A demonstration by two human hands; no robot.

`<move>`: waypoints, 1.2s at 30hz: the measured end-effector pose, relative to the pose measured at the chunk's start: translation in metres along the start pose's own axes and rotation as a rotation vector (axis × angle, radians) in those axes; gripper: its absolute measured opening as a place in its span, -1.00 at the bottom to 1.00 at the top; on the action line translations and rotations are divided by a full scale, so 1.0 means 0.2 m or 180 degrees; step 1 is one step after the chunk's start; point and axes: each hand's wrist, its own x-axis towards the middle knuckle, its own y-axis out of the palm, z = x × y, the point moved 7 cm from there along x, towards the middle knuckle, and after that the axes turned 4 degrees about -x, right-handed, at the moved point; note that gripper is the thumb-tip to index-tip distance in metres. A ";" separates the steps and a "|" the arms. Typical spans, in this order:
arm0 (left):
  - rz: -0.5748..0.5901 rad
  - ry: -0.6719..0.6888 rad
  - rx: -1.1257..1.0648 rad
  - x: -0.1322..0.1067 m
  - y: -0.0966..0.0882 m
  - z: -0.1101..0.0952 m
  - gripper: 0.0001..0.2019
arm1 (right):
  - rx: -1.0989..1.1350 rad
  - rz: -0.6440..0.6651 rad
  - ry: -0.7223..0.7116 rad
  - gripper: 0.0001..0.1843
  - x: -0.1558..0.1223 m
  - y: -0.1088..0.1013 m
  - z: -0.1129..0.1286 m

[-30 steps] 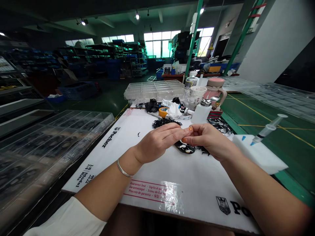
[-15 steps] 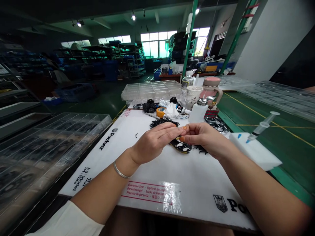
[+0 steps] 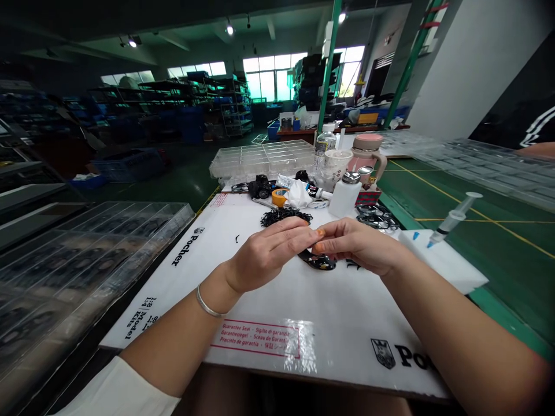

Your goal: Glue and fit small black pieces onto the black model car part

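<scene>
My left hand [image 3: 264, 254] and my right hand [image 3: 359, 245] meet fingertip to fingertip just above a white cardboard box [image 3: 260, 312] that serves as the work surface. The right thumb and forefinger are pinched together against the left fingertips. Anything held between them is too small to see. A glossy black part [image 3: 321, 263] lies on the box directly under the fingertips. A heap of small black parts [image 3: 284, 216] sits just beyond the hands. A silver bangle is on my left wrist.
A syringe [image 3: 453, 219] stands stuck in a white foam block [image 3: 446, 266] at the right. Behind the hands are a white dispenser bottle [image 3: 344, 196], a yellow tape roll [image 3: 280, 197], a pink jug [image 3: 368, 153] and clear compartment trays [image 3: 264, 156]. More clear trays [image 3: 87, 242] lie along the left. Another person's sleeve [image 3: 540, 130] shows far right.
The hands stay joined at the fingertips in the same spot. The view has shifted slightly, and another person's sleeve has come into view at the far right.
</scene>
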 end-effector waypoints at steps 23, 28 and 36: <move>-0.0127 -0.0200 0.0327 0.01 -0.04 0.02 -0.43 | -0.0460 -0.1027 -0.1162 -0.77 -0.08 -0.08 0.17; -0.0109 -0.0207 0.0274 0.01 -0.03 0.02 -0.45 | -0.0795 -0.1022 -0.1170 -0.73 -0.06 -0.05 0.16; -0.0086 -0.0185 0.0198 0.01 -0.02 0.01 -0.46 | -0.1159 -0.1095 -0.1299 -0.76 -0.08 -0.02 0.17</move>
